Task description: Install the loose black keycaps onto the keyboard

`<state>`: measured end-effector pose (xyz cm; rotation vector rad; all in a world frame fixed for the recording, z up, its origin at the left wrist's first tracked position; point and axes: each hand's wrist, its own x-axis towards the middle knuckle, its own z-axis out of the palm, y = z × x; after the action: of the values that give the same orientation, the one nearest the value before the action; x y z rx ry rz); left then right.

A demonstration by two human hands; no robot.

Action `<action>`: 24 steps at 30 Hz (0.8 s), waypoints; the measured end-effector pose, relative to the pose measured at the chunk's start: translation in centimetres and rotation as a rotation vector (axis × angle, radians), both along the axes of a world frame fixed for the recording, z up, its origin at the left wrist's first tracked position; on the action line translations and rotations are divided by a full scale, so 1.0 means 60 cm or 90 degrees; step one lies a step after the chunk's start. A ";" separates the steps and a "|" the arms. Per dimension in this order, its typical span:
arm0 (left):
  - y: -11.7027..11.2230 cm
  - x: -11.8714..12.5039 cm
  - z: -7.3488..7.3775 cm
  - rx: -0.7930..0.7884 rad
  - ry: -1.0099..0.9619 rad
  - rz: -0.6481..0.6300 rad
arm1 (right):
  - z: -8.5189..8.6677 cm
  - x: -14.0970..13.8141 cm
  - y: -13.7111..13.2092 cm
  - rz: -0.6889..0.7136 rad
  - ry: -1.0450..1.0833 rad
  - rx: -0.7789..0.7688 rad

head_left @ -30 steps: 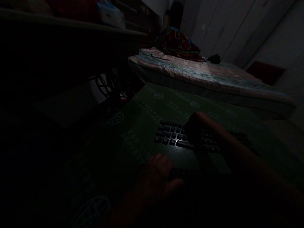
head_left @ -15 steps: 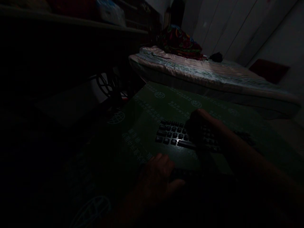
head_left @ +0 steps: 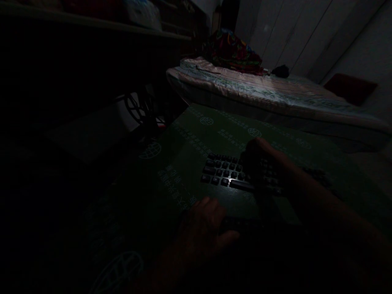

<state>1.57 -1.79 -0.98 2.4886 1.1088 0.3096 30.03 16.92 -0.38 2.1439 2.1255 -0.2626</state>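
Black keycaps (head_left: 226, 173) lie on the green printed board (head_left: 196, 139) in keyboard-like rows, a long bar-shaped cap (head_left: 241, 185) along the near side. My right hand (head_left: 259, 153) is over the middle of these rows, its fingers curled down and closed. Shadow hides its fingertips and anything between them. Nearer to me, a dark keyboard (head_left: 241, 223) lies mostly lost in blackness. My left hand (head_left: 206, 220) wraps over its left end, fingers bent at the far edge and thumb along the near side.
Beyond the board stands a bed (head_left: 232, 83) with a pale striped cover and a red patterned cloth heap (head_left: 232, 51). A dark shelf or table edge (head_left: 92, 22) runs at upper left, with a spoked wheel (head_left: 134, 108) beneath it. More keycaps (head_left: 317, 175) lie right of my forearm.
The view has shifted very slightly. Both hands keep almost the same places, and the keycap rows look unchanged.
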 end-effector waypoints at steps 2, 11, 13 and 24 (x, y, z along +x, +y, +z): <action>0.000 0.000 0.001 -0.002 0.004 0.002 | -0.001 0.002 0.006 -0.004 0.004 -0.001; 0.002 0.000 -0.001 0.011 0.004 -0.008 | 0.006 0.002 0.015 -0.051 0.041 -0.017; 0.001 0.000 0.000 0.009 0.009 -0.006 | 0.005 0.002 0.013 -0.056 0.061 -0.008; 0.006 0.002 -0.002 0.037 0.005 -0.008 | 0.067 -0.027 -0.081 0.069 0.249 0.139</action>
<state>1.71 -1.44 -1.13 2.5486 1.1006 0.3332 28.41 12.04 3.65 2.2318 2.5827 -0.4988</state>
